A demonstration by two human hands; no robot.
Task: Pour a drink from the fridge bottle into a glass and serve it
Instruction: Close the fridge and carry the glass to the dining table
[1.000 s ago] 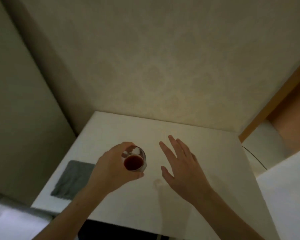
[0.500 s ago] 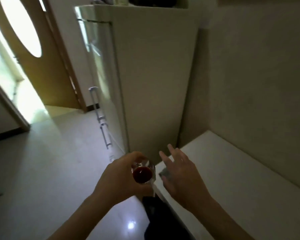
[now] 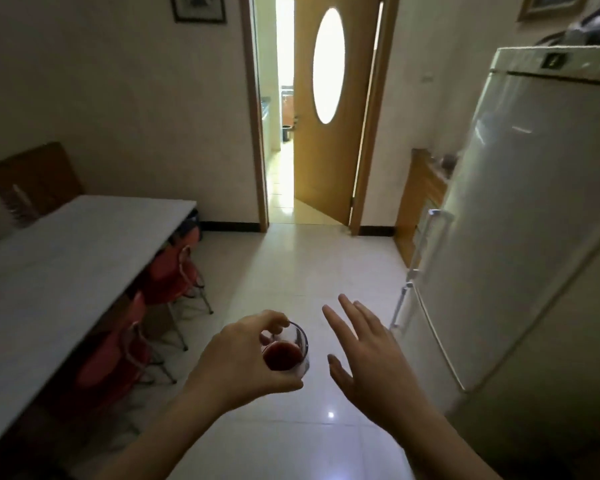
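Note:
My left hand (image 3: 238,362) grips a clear glass (image 3: 288,351) holding a dark red drink, upright, in the air above the tiled floor. Fingers wrap its rim and side, hiding part of it. My right hand (image 3: 364,355) hovers just right of the glass, fingers spread, holding nothing and not touching it. The white fridge (image 3: 520,216) stands shut at the right. No bottle is in view.
A long white table (image 3: 56,271) runs along the left wall with red chairs (image 3: 167,271) tucked under it. Ahead, a wooden door (image 3: 329,109) with an oval window stands ajar onto a bright room. A wooden cabinet (image 3: 420,199) sits beside the fridge.
My view has swung left from the white counter and wall, past the fridge, to face the room and doorway. The glass stays in my left hand, my right hand open beside it.

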